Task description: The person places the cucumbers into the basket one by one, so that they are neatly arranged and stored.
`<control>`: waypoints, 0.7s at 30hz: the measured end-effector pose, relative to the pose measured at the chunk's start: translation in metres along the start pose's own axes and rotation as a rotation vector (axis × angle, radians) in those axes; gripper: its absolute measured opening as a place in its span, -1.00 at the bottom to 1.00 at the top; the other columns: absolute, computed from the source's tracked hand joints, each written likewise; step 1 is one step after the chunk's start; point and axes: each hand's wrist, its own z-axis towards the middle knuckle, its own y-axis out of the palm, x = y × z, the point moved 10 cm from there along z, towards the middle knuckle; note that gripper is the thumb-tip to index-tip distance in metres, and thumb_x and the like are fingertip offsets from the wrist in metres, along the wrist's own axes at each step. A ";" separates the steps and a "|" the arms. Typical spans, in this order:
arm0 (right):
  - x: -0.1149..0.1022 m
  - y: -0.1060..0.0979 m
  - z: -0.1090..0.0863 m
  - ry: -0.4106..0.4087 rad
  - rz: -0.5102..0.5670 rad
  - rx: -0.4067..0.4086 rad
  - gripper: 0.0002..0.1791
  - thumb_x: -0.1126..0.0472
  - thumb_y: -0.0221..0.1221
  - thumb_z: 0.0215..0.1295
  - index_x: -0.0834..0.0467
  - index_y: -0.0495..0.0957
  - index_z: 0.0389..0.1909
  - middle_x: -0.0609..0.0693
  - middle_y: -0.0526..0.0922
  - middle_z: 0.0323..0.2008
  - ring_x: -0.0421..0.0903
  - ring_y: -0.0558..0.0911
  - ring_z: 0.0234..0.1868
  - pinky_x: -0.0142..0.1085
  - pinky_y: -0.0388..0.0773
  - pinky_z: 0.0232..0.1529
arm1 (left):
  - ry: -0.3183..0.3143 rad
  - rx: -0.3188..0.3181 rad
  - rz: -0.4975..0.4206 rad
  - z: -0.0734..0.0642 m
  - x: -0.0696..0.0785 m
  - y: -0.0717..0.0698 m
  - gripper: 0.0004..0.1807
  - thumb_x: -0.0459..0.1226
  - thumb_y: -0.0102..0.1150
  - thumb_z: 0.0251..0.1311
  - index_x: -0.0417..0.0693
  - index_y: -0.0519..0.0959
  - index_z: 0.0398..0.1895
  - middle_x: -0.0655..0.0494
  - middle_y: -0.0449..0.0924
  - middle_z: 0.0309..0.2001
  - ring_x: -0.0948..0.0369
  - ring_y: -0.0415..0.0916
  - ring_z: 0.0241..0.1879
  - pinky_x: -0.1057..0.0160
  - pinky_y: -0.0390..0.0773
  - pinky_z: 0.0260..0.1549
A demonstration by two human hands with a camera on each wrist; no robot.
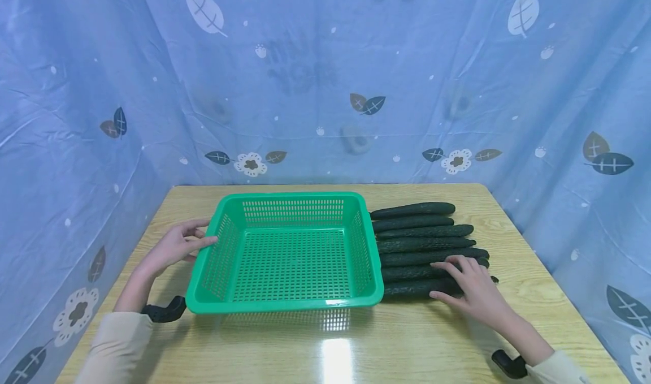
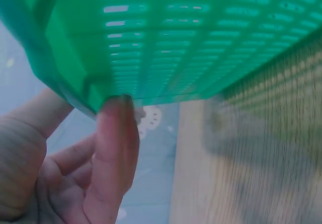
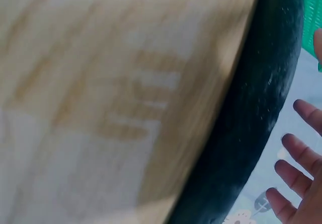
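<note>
Blue leaf-printed curtain (image 1: 305,50) walls the wood-grain surface (image 1: 274,350) left, far and right; left grip (image 1: 174,245) pinches the green basket (image 1: 285,305), right grip (image 1: 479,293) hangs apart over cucumbers (image 1: 422,244).

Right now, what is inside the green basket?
Nothing shows inside the basket but its slotted floor and walls. Anything tucked right behind its near rim would be hidden.

A basket (image 1: 285,306) sits on the table (image 1: 264,350). Just to its right lies a row of cucumbers (image 1: 424,245); a curtain (image 1: 305,90) hangs behind.
</note>
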 end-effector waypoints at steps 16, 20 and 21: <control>-0.003 0.023 -0.005 0.046 0.059 -0.054 -0.47 -0.26 0.37 -0.17 -0.14 0.52 -0.15 -0.16 0.39 -0.23 -0.12 0.32 -0.22 -0.13 0.19 -0.26 | -0.063 -0.020 -0.080 0.003 -0.008 0.005 -0.17 0.02 0.13 0.21 -0.33 0.07 0.34 -0.20 0.39 -0.03 0.26 0.38 -0.51 0.18 0.56 -0.47; -0.003 0.026 -0.005 0.061 0.059 -0.049 -0.44 -0.27 0.39 -0.22 -0.15 0.50 -0.17 -0.16 0.39 -0.22 -0.09 0.33 -0.20 -0.06 0.21 -0.23 | -0.073 -0.022 -0.077 0.003 -0.008 0.005 -0.18 0.02 0.12 0.21 -0.34 0.08 0.32 -0.16 0.41 -0.06 0.28 0.35 -0.53 0.19 0.56 -0.48; -0.003 0.026 -0.004 0.060 0.056 -0.045 -0.44 -0.25 0.40 -0.23 -0.14 0.49 -0.18 -0.16 0.39 -0.22 -0.07 0.33 -0.20 -0.04 0.22 -0.23 | -0.076 -0.022 -0.078 0.003 -0.008 0.005 -0.18 0.02 0.12 0.21 -0.34 0.08 0.32 -0.15 0.42 -0.07 0.28 0.34 -0.54 0.19 0.55 -0.49</control>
